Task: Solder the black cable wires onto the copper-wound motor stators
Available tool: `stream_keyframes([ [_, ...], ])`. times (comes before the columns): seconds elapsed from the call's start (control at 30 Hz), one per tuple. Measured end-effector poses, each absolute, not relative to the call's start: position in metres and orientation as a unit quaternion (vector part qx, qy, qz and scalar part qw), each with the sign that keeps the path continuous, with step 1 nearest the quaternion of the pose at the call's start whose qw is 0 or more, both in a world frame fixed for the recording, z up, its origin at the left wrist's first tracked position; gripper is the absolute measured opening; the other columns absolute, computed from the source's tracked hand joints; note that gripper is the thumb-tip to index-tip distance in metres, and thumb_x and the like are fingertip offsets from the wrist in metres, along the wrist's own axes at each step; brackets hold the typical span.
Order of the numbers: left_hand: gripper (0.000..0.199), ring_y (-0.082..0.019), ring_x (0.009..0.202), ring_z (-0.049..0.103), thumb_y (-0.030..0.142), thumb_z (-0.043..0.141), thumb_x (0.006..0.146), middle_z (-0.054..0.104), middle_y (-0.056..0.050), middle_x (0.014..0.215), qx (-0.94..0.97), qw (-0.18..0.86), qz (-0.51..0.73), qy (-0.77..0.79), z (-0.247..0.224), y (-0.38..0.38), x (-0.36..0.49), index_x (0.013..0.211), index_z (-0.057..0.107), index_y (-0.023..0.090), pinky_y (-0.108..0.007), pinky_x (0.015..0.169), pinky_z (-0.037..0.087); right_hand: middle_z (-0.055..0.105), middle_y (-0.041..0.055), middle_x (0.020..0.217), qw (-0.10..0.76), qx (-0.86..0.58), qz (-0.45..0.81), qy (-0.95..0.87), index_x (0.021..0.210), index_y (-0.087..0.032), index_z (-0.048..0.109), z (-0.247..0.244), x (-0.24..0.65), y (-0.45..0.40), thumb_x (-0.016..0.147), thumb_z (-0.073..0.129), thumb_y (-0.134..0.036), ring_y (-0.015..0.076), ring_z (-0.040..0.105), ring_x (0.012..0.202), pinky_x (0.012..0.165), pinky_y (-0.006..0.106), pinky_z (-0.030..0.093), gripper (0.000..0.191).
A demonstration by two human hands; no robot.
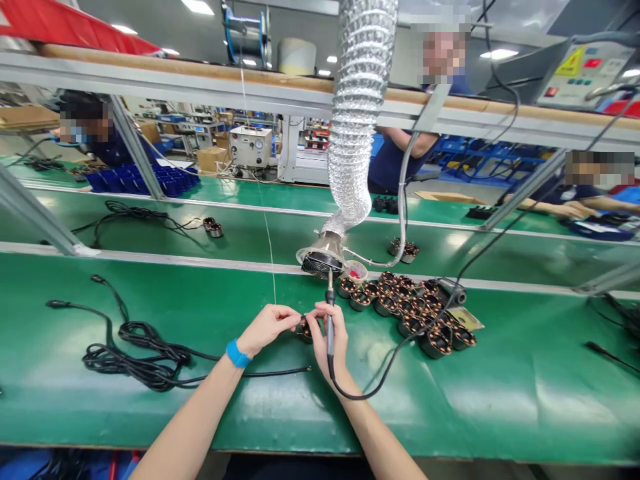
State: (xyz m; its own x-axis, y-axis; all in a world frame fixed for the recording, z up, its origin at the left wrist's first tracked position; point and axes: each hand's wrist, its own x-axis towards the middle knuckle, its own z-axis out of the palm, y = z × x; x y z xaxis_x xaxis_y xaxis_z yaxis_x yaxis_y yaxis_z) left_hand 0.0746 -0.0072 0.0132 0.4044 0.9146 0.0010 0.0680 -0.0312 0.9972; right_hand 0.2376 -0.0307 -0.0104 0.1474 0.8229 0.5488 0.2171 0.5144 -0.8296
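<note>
My left hand (267,328), with a blue wristband, pinches at the edge of a copper-wound motor stator (307,331) on the green table. From the other side my right hand (330,330) holds a soldering iron (330,320), its tip pointing up, while its thumb and index finger touch the same stator. The fingers partly hide the stator. Just above the iron's tip is a black fan in a metal hood (323,257). Several more stators (425,307) stand grouped to the right, beside a round container (356,270).
Coiled black cables (145,353) lie on the left, one end reaching below my hands. The iron's cord (385,373) loops rightward. A silver duct (357,107) hangs ahead. People work beyond the metal frame (280,87). A thin strand (270,247) hangs left of the hood.
</note>
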Motion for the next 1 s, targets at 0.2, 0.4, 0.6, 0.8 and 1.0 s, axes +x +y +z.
stream_keyframes([
  [0.2, 0.042, -0.008, 0.050, 0.036, 0.052, 0.066, 0.078, 0.057, 0.000, 0.058, 0.580, 0.581, 0.371, 0.434, 0.010, -0.002, 0.079, 0.069, 0.070, 0.010, -0.024, 0.050, 0.025, 0.057, 0.0034, 0.095, 0.642, -0.429, 0.238, -0.589, 0.102, -0.022, 0.057, -0.032, 0.243, -0.024, 0.084, 0.069, -0.026, 0.0167, 0.064, 0.080, 0.077, 0.035, 0.054, 0.022],
  [0.4, 0.026, -0.012, 0.061, 0.053, 0.036, 0.074, 0.071, 0.067, -0.006, 0.069, 0.536, 0.568, 0.441, 0.441, 0.004, 0.004, 0.080, 0.073, 0.073, 0.010, -0.025, 0.061, 0.040, 0.059, 0.0074, 0.100, 0.614, -0.417, 0.178, -0.646, 0.102, -0.023, 0.059, -0.026, 0.241, -0.027, 0.083, 0.070, -0.026, 0.0225, 0.063, 0.091, 0.077, 0.040, 0.054, 0.022],
  [0.6, 0.015, -0.014, 0.065, 0.056, 0.025, 0.066, 0.077, 0.066, -0.006, 0.072, 0.664, 0.479, 0.390, 0.421, 0.011, -0.015, 0.083, 0.072, 0.070, 0.012, -0.023, 0.061, 0.041, 0.060, 0.0090, 0.109, 0.605, -0.368, 0.120, -0.696, 0.111, -0.026, 0.059, -0.015, 0.235, -0.038, 0.082, 0.071, -0.019, 0.0254, 0.061, 0.103, 0.084, 0.045, 0.055, 0.032],
  [0.8, 0.022, -0.016, 0.073, 0.058, 0.010, 0.053, 0.080, 0.067, -0.005, 0.081, 0.776, 0.378, 0.304, 0.402, 0.028, -0.028, 0.085, 0.088, 0.072, 0.016, -0.025, 0.068, 0.041, 0.061, 0.0061, 0.105, 0.600, -0.312, 0.104, -0.729, 0.114, -0.030, 0.059, -0.014, 0.224, -0.050, 0.085, 0.062, -0.005, 0.0216, 0.063, 0.098, 0.083, 0.040, 0.057, 0.038],
  [1.0, 0.018, -0.012, 0.063, 0.048, 0.022, 0.057, 0.083, 0.058, -0.001, 0.071, 0.742, 0.407, 0.305, 0.437, 0.027, -0.027, 0.080, 0.073, 0.069, 0.014, -0.023, 0.058, 0.035, 0.059, 0.0045, 0.099, 0.606, -0.390, 0.145, -0.678, 0.101, -0.026, 0.060, -0.013, 0.232, -0.048, 0.088, 0.060, -0.010, 0.0181, 0.064, 0.091, 0.081, 0.036, 0.056, 0.021],
])
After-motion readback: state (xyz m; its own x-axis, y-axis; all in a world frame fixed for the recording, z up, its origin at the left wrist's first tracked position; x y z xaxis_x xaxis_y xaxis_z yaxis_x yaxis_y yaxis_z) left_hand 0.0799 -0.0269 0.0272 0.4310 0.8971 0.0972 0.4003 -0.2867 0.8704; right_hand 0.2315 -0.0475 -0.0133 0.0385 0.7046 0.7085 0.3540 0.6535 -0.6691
